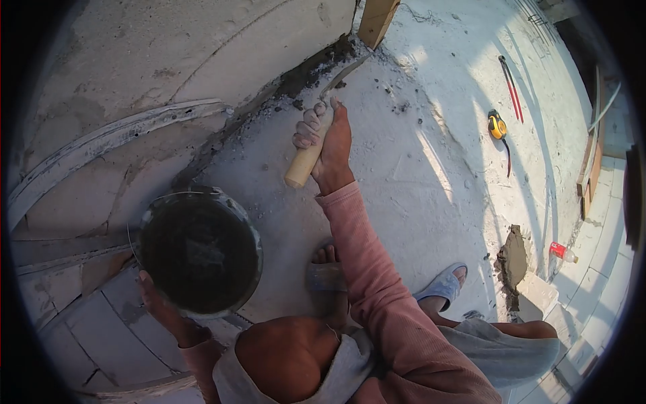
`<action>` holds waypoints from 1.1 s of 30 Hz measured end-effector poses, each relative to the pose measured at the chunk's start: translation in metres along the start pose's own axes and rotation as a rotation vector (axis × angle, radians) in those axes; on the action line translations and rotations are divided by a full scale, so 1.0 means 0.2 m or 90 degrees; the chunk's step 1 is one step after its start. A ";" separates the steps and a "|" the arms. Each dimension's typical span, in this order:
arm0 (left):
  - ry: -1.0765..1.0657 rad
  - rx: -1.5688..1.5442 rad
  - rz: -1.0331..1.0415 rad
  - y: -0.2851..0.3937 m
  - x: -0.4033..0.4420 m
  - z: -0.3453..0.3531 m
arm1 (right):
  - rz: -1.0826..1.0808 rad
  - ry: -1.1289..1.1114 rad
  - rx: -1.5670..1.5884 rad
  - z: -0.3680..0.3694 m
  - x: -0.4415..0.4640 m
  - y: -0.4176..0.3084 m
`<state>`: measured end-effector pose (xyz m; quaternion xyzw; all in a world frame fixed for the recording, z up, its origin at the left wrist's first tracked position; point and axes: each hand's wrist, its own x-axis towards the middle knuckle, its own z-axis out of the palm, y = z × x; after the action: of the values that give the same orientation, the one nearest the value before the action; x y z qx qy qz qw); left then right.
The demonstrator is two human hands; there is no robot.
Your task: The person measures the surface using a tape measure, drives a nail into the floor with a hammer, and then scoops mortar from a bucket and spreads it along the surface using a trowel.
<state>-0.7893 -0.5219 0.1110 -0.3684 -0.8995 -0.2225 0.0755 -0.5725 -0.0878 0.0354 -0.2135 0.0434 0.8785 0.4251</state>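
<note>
My right hand (328, 138) is wrapped round the wooden handle (304, 161) of a trowel, its fingers whitened with dust. The trowel's thin blade (346, 73) points up and right, toward the foot of a wooden post (378, 21). Dark wet mortar (306, 75) lies along the joint between wall and floor, just left of the blade. A round black bucket (198, 252) with a wire handle stands at the lower left. My left hand (158, 303) is at the bucket's lower left side; only part of it shows, and its grip is hidden.
On the right of the floor (404, 182) lie red-handled pincers (515, 94), a yellow tape measure (496, 126), a mortar heap (513, 262) and a bottle with a red label (562, 252). A curved pale strip (114, 145) leans at the left. My sandalled feet are below.
</note>
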 end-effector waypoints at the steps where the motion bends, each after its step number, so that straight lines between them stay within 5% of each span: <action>1: -0.005 0.052 0.041 0.01 0.00 -0.01 | 0.033 -0.024 0.001 -0.02 0.01 -0.02; 6: -0.015 0.034 0.042 0.02 0.02 -0.01 | 0.236 -0.154 0.207 -0.04 0.12 -0.10; 12: -0.016 0.045 0.033 0.08 0.05 -0.02 | 0.294 -0.200 0.269 -0.10 0.12 -0.06; 15: -0.003 -0.012 0.010 0.09 0.05 -0.01 | 0.128 -0.048 0.167 -0.07 0.10 -0.06; 19: -0.015 0.073 0.050 0.18 0.09 -0.02 | 0.047 -0.040 0.086 -0.06 0.09 -0.07; 22: -0.012 0.043 -0.002 0.19 0.08 -0.01 | 0.081 -0.053 0.033 -0.07 0.21 -0.10; 25: -0.017 -0.252 -0.235 0.24 0.10 0.00 | 0.097 -0.016 -0.020 -0.03 0.33 -0.10; 33: 0.032 -0.331 -0.386 0.32 0.10 -0.01 | 0.229 0.023 -0.094 0.01 0.14 0.26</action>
<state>-0.7584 -0.4699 0.1411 -0.0874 -0.8790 -0.4639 -0.0674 -0.6294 -0.0996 0.0201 -0.2484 0.0235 0.9372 0.2439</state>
